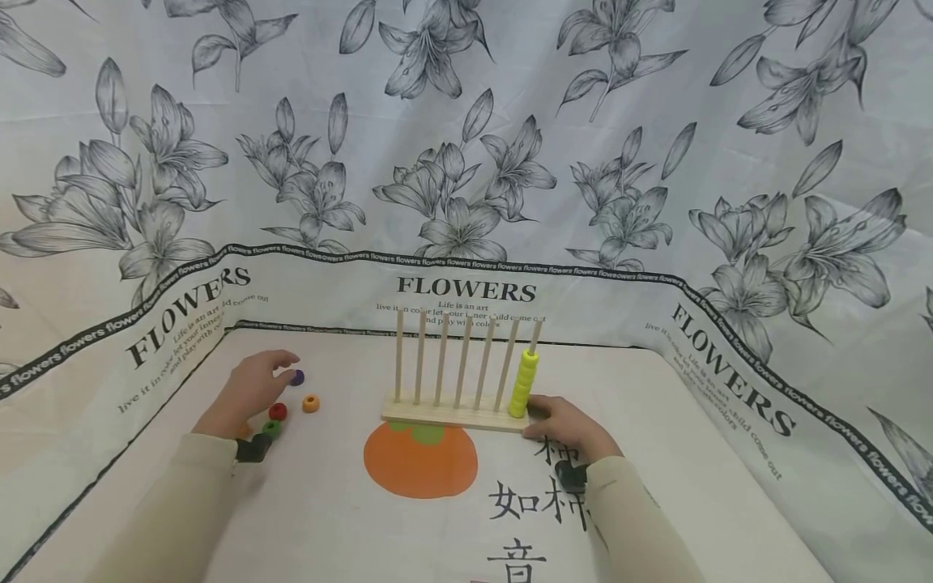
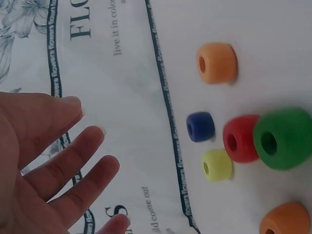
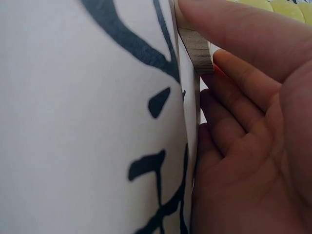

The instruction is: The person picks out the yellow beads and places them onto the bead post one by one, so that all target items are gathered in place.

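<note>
A wooden bead rack [image 1: 452,416] with a row of upright rods stands on the table. Yellow beads [image 1: 523,385] are stacked on its rightmost rod; the other rods carry none. My right hand [image 1: 572,423] pinches the right end of the base, thumb in front and fingers behind, as the right wrist view shows. Over at the left, my left hand [image 1: 251,393] hovers above loose beads, fingers spread and holding nothing. Near it lie a blue bead [image 2: 201,126], a red bead [image 2: 241,139], a green bead [image 2: 287,139], a yellow bead [image 2: 218,165] and two orange beads [image 2: 217,63].
A white cloth [image 1: 313,494] covers the table, printed with an orange persimmon [image 1: 420,461] and black characters [image 1: 513,502]. Behind and at both sides hangs a flower-printed curtain [image 1: 466,202] with dark border bands.
</note>
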A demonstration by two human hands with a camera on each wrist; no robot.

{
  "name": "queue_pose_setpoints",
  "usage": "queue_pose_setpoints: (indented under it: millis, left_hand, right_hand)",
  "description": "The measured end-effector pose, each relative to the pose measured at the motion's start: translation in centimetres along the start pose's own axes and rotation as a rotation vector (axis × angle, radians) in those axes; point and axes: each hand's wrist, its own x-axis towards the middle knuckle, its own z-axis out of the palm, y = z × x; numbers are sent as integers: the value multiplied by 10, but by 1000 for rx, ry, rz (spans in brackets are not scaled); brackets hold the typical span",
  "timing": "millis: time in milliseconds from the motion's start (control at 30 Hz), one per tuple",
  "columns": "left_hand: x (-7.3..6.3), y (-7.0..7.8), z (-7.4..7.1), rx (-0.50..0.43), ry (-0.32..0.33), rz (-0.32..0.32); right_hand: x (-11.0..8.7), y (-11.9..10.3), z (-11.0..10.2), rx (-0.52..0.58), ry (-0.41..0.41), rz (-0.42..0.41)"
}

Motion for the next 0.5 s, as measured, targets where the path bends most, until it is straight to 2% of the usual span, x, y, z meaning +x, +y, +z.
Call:
queue_pose_setpoints:
  millis: [133,500]
  left_hand:
    - [3,-12,1,12,-17,-21]
    - [9,-33,7,16,-123,-158]
  right_hand:
    - [0,0,-1,2,-1,4]
    - [0,1,0,17,2,2]
